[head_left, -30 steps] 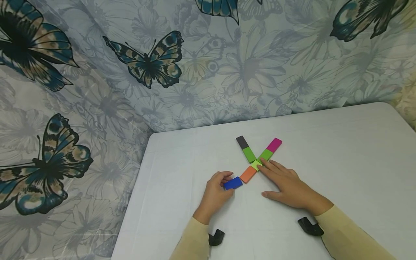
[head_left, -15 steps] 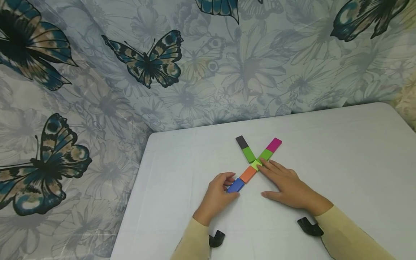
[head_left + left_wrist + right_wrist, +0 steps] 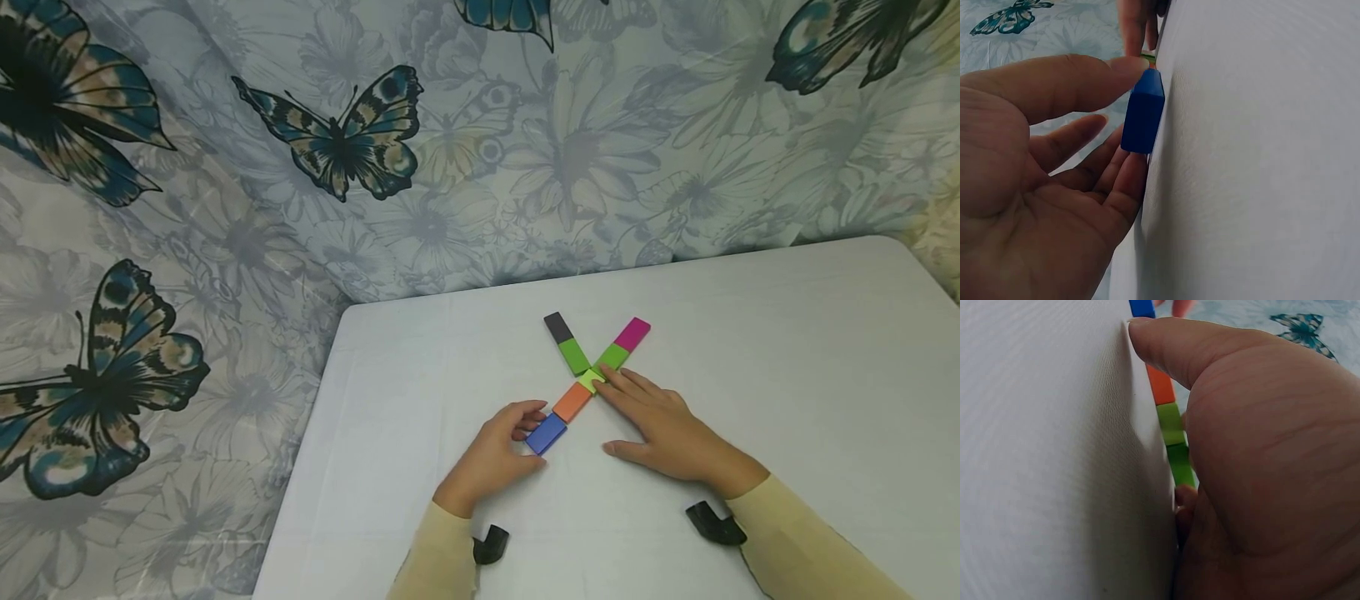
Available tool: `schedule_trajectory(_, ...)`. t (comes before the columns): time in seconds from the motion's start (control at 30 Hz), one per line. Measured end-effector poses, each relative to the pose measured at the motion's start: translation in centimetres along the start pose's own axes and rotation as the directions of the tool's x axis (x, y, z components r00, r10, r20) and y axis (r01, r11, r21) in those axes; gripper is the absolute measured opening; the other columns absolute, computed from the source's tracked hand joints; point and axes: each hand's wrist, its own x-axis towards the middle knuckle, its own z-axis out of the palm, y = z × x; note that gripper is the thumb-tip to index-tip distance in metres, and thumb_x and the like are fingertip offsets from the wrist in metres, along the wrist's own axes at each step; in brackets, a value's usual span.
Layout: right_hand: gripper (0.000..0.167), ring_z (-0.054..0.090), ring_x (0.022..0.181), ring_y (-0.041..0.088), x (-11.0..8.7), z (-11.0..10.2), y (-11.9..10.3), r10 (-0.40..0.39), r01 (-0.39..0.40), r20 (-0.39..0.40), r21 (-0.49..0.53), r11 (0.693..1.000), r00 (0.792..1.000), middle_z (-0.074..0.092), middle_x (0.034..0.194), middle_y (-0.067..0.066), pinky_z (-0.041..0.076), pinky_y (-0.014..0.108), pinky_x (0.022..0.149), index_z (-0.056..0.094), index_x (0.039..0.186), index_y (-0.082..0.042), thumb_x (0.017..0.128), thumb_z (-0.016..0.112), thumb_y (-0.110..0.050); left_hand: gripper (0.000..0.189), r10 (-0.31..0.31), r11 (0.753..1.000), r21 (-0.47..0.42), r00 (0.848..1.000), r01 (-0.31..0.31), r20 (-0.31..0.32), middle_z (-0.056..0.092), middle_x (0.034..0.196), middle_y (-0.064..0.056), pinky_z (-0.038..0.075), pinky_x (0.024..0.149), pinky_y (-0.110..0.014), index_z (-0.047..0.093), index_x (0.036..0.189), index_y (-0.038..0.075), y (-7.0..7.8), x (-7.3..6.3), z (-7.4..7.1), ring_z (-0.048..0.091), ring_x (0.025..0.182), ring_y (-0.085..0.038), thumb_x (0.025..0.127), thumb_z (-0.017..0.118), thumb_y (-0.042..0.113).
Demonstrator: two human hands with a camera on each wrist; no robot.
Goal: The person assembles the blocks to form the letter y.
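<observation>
A blue block (image 3: 546, 433) lies in line with an orange block (image 3: 572, 403) on the white table. My left hand (image 3: 491, 454) is around the blue block; in the left wrist view, its thumb lies along one side of the blue block (image 3: 1142, 119) and its fingers touch the opposite side. My right hand (image 3: 667, 429) lies with its fingers extended, fingertips on or beside the yellow-green block (image 3: 590, 382). Beyond it, a green block (image 3: 612, 357) and a magenta block (image 3: 633, 334) extend to the upper right. The right thumb points toward the row.
Another green block (image 3: 574, 357) and a dark grey block (image 3: 558, 327) form the upper left branch. A white cloth covers the table (image 3: 787, 333). Behind it hangs a butterfly-patterned curtain (image 3: 465, 167). Black wrist pieces (image 3: 716, 523) show by both sleeves.
The blue block has turned from an angle into line with the orange one. My left hand shifted slightly with it, its thumb moving lower. My right hand stays in place.
</observation>
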Motion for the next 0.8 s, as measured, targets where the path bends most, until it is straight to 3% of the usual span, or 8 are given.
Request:
schedule_trajectory(0.2,0.091,0.022,0.160,0.043,-0.27,-0.10,-0.13,0.008,-0.008,-0.002,0.000,1.000,1.000,0.026,0.178,0.011,0.034,0.070,0.110,0.042,0.169,-0.014,0.095,0.084,-0.046,0.072,0.035,0.999,-0.001,0.999,-0.035,-0.021,0.067,0.135,-0.001,0.054,0.099,-0.027,0.060,0.152,0.007,0.18,0.16,0.33,0.064,0.117,-0.010,0.086,0.083,-0.012)
schedule_trajectory(0.6,0.092,0.023,0.160,0.042,-0.34,-0.02,-0.36,-0.004,0.004,-0.014,0.012,1.000,1.000,0.025,0.178,0.011,0.034,0.069,0.109,0.040,0.170,-0.015,0.095,0.084,-0.047,0.072,0.018,1.000,0.017,0.999,-0.018,-0.029,0.067,0.134,-0.002,0.055,0.099,-0.027,0.060,0.151,0.005,0.72,0.00,0.19,0.064,0.116,-0.011,0.085,0.085,-0.011)
schedule_trajectory(0.8,0.092,0.027,0.159,0.043,-0.19,-0.17,-0.24,0.012,-0.010,-0.046,0.049,0.999,0.999,0.024,0.178,0.015,0.032,0.075,0.112,0.040,0.170,-0.014,0.095,0.085,-0.043,0.064,0.023,0.999,0.034,0.999,-0.022,-0.025,0.067,0.133,-0.001,0.055,0.098,-0.028,0.060,0.151,0.007,0.95,0.35,-0.36,0.065,0.115,-0.010,0.092,0.085,0.001)
